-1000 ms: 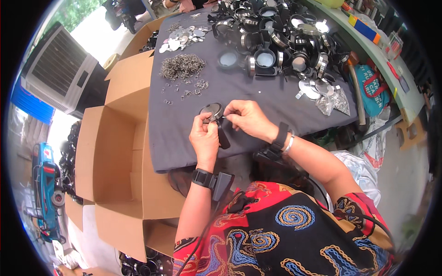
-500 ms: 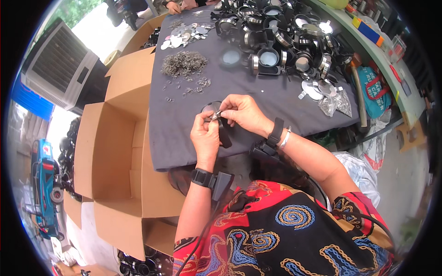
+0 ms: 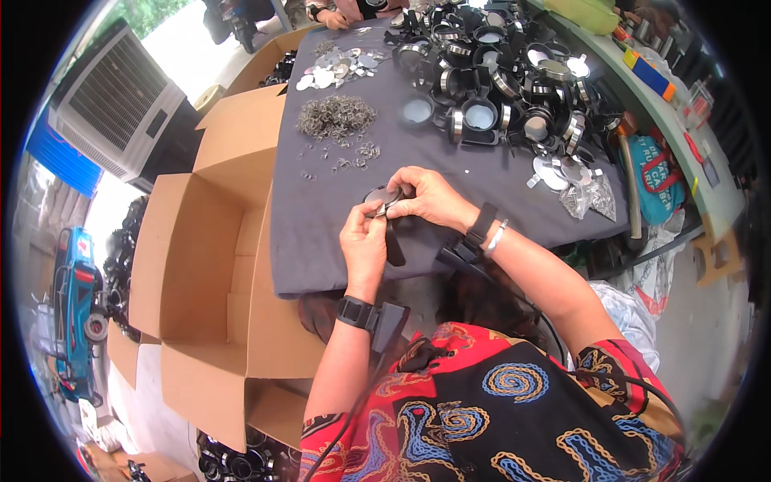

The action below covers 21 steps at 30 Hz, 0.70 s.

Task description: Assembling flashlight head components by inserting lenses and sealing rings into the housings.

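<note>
Near the middle of the frame: left hand (image 3: 364, 241) and right hand (image 3: 426, 197), close together, both pinching a small round black piece with a shiny glass middle (image 3: 382, 197). Fingers of both hands curled shut on that round piece, thumbs on top. Hanging down from it, a short black strap (image 3: 393, 247), lying over the edge of the grey cloth-covered tabletop (image 3: 321, 241). Black watch-like band on the left wrist, black band and thin silver bangle on the right wrist.

Just above the hands, a heap of small silver metal rings (image 3: 336, 119), with a few loose ones scattered below it. Higher up, near the top of the frame, a pile of flat shiny round discs (image 3: 337, 66). In the upper right, a big crowd of black round holders with shiny glass (image 3: 498, 72), touching one another. To the right of the hands, a small clear plastic bag (image 3: 590, 197).

On the left side, a large open brown cardboard box (image 3: 201, 265), pushed up against the tabletop edge. In the upper left, a grey box-shaped fan cooler (image 3: 112, 100).
</note>
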Motion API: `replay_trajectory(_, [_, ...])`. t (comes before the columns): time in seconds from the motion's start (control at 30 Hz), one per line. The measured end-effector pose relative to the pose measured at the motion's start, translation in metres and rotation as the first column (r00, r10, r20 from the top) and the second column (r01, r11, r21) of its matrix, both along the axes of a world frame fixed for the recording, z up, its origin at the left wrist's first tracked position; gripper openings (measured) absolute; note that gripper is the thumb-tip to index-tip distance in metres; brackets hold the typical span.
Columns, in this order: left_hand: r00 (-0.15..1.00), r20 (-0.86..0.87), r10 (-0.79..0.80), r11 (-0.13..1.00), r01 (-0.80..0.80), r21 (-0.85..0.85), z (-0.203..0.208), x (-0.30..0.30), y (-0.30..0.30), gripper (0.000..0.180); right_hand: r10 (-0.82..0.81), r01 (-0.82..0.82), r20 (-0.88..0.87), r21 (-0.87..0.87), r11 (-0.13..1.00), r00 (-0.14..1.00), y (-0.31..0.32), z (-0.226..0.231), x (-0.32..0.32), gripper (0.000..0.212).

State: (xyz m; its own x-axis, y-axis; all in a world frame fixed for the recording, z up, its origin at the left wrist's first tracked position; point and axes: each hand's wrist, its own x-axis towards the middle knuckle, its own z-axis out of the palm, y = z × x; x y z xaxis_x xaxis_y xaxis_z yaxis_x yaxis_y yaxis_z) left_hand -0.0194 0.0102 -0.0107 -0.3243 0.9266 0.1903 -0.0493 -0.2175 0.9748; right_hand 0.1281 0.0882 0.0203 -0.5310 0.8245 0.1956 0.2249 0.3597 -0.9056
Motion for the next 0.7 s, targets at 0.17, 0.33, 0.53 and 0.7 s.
replay_trajectory(0.17, [0.996, 0.040, -0.080, 0.993, 0.083, -0.082, 0.007, -0.007, -0.001, 0.018, 0.062, -0.076, 0.165, 0.085, 0.993, 0.984, 0.005, 0.020, 0.011, 0.041])
replay_trajectory(0.33, [0.978, 0.185, -0.095, 0.942, 0.149, -0.301, 0.039, -0.005, -0.013, 0.021, 0.085, -0.297, 0.580, 0.280, 0.913, 0.810, 0.003, 0.040, 0.054, 0.027])
replay_trajectory(0.53, [0.983, 0.159, -0.090, 0.922, 0.142, -0.360, 0.048, -0.012, -0.020, 0.024, 0.104, -0.464, 0.710, 0.334, 0.821, 0.696, -0.017, 0.030, 0.072, 0.027])
replay_trajectory(0.7, [1.000, 0.016, -0.002, 0.888, 0.009, -0.460, 0.058, -0.020, -0.028, 0.024, 0.056, -0.418, 0.748, 0.306, 0.856, 0.662, -0.022, 0.040, 0.070, 0.025])
